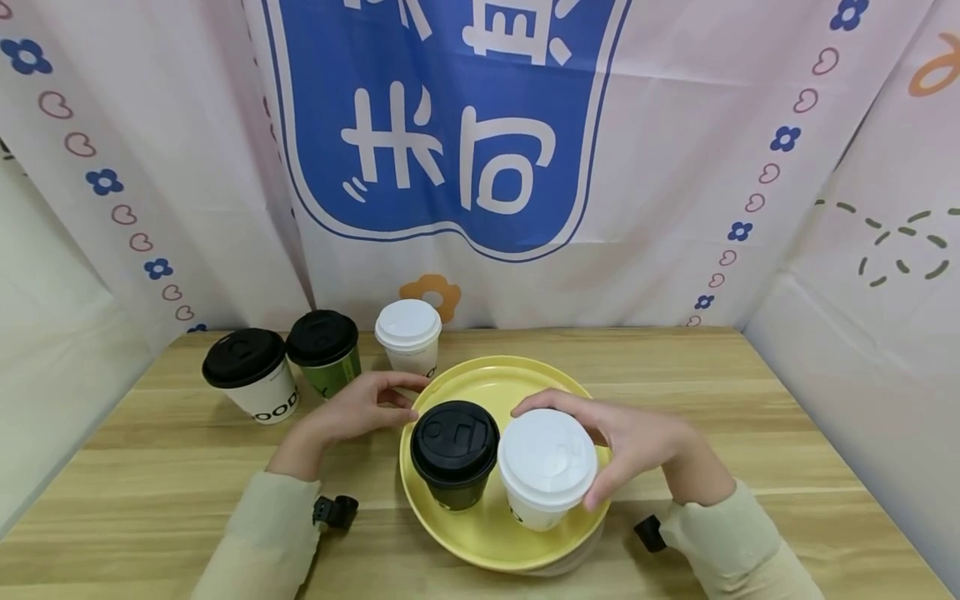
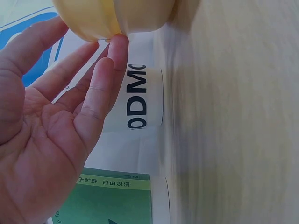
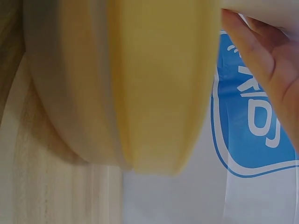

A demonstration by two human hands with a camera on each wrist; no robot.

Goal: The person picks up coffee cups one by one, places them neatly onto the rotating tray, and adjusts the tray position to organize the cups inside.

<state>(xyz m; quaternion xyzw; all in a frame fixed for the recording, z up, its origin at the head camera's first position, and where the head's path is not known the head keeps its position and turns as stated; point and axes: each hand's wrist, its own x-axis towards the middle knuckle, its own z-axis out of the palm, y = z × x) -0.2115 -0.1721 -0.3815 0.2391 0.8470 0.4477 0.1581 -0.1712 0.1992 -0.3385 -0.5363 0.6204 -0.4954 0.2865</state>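
Our right hand (image 1: 637,442) fingers wrap the white-lidded paper cup (image 1: 546,467) on the round yellow plastic plate (image 1: 495,533); left hand (image 1: 360,408) fingers loose at the rim, so we'd best keep it upright.

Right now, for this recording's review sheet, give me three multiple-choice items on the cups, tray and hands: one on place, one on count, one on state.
1. Where does the white-lidded cup held by the right hand stand?
A. On the yellow tray
B. On the bare table
C. On top of another cup

2. How many cups stand on the table, off the tray?
A. One
B. Three
C. Five

3. What is the left hand doing?
A. Lifting a cup
B. Resting flat on the table, far from the tray
C. Touching the tray's rim with its fingertips

Answers: 1 A, the cup stands inside the tray beside the black-lidded cup. 2 B, two black-lidded and one white-lidded cup stand behind the tray. 3 C, the left wrist view shows fingertips at the yellow rim, holding nothing.
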